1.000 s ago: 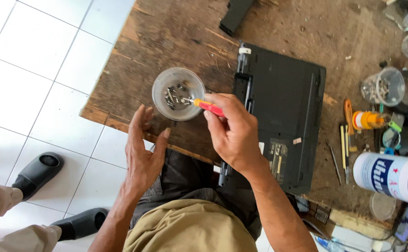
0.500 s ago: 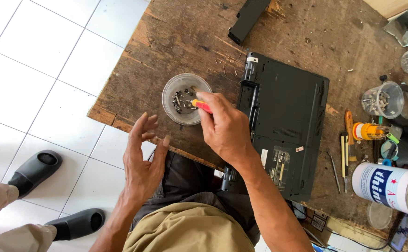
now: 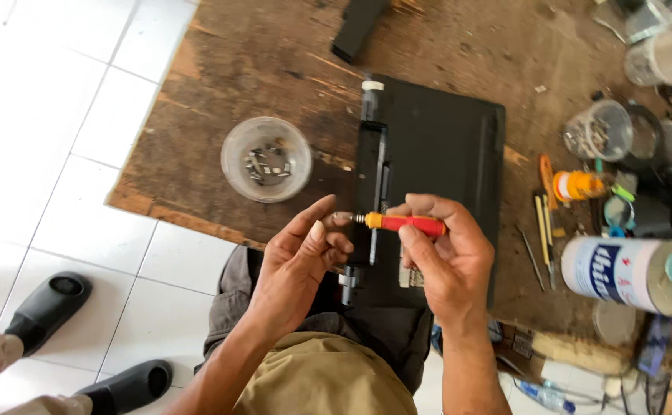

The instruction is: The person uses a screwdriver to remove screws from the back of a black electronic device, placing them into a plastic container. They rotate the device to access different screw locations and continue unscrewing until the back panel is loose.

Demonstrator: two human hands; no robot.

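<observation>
My right hand (image 3: 443, 257) holds a small screwdriver (image 3: 401, 224) with a red and yellow handle, lying level with its tip pointing left. My left hand (image 3: 301, 257) pinches at the metal tip with thumb and forefinger; whether a screw sits there is too small to tell. Both hands hover over the near edge of a black laptop (image 3: 443, 154) lying bottom-up on a worn wooden board (image 3: 221, 69). A clear plastic cup (image 3: 267, 159) with several small screws stands on the board to the left of the laptop.
A black battery-shaped block (image 3: 359, 27) lies at the board's far edge. Right of the laptop are clear cups (image 3: 599, 131), an orange-capped bottle (image 3: 578, 186), thin tools (image 3: 543, 230) and a white can (image 3: 628, 274). Black sandals (image 3: 48, 307) rest on white floor tiles.
My right hand has drawn the screwdriver back from the screw cup to over the laptop's near edge. My left hand has come up and closed on the tip.
</observation>
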